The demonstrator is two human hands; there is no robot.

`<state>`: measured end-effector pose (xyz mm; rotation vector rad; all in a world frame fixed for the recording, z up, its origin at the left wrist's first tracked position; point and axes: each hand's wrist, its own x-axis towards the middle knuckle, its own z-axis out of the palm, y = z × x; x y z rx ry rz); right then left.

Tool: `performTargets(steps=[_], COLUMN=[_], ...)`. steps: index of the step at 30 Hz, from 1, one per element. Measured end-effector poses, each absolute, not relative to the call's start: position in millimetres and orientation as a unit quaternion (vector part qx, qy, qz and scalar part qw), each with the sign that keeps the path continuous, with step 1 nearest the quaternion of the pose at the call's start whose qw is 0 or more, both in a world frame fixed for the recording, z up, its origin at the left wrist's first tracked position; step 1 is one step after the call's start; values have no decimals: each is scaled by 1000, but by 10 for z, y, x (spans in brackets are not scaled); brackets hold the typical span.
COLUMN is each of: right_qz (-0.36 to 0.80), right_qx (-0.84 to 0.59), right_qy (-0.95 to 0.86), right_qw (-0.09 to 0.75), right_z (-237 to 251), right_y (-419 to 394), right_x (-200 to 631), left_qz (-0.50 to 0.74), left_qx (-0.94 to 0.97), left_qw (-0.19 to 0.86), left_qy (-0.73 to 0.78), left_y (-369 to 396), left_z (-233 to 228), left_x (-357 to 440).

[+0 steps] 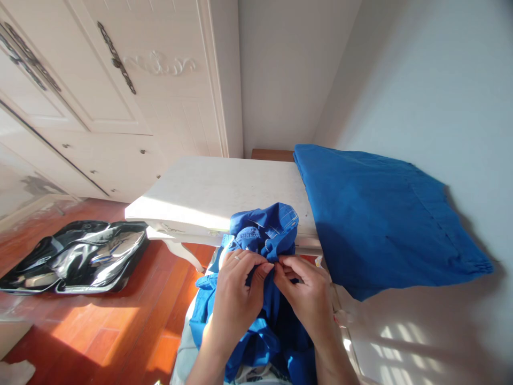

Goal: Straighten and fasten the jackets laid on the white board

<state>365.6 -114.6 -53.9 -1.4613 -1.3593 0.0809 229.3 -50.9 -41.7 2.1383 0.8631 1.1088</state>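
Observation:
A blue garment (256, 342) with pale stitching lies bunched up in front of me, its upper part (276, 219) reaching the near edge of the white table. My left hand (242, 289) wears a ring and pinches the cloth between thumb and fingers. Right beside it, my right hand (302, 283) pinches the same cloth, and the fingertips of both hands almost meet. What small part lies between the fingertips is hidden. To the right, another blue garment (380, 214) lies folded flat, over the table's right end.
The white table (224, 182) has a curved leg and stands by a cream wardrobe (160, 96) with dark metal handles. On the red wooden floor (104, 331) at left sits an open black suitcase (80, 256) with things inside. A pale wall (441, 96) closes off the right side.

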Motion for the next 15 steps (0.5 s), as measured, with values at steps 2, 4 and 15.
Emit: performTargets(steps=[2,4,15], right_qz=[10,-1,214], right_qx=[-621,-626,-579], right_qy=[-571,-571,-558], right_qw=[536,530,555], right_z=[-554,-562,-618], right_y=[-1141,-1138,-1198], right_x=[3643,3646,3854], left_qz=[413,408,420], left_qx=[805,809,802], left_qw=[280,275,281], left_qy=[321,320,317], left_y=[-510,-503,-482], left_z=[-411,-416,-494], left_x=[2297,2300,2391])
